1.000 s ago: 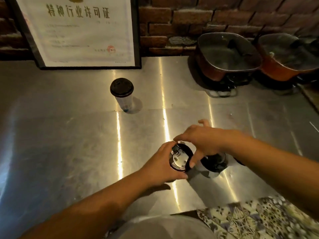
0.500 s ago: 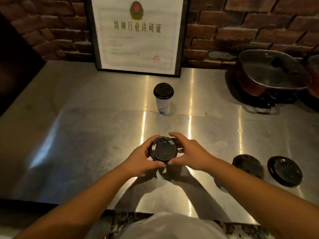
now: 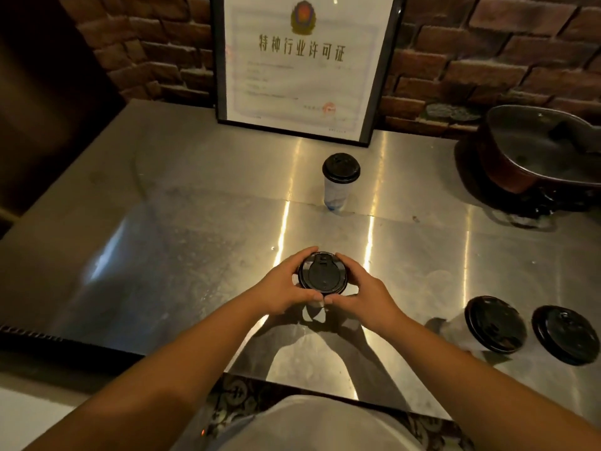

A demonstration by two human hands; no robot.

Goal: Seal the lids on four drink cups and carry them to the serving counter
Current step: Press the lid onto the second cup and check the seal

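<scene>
While both hands wrap one cup near the middle of the steel counter (image 3: pixel 195 242), toward its front edge, the left hand (image 3: pixel 282 284) curls round the cup's left side and the right hand (image 3: pixel 359 288) round its right side, fingers curled tight on the rim of the black lid (image 3: pixel 323 272), thumbs nearly meeting in front; cup body mostly hidden under the lid and hands; second cup (image 3: pixel 339 185) with black lid on stands upright further back, apart from the hands, just in front of the framed certificate (image 3: pixel 304 65) leaning on the brick wall (image 3: pixel 487 53); two more black-lidded cups (image 3: pixel 496 323) (image 3: pixel 567 333) sit side by side near the front right corner, bodies barely visible; dark pan (image 3: pixel 536 154) with glass lid at the back right corner
</scene>
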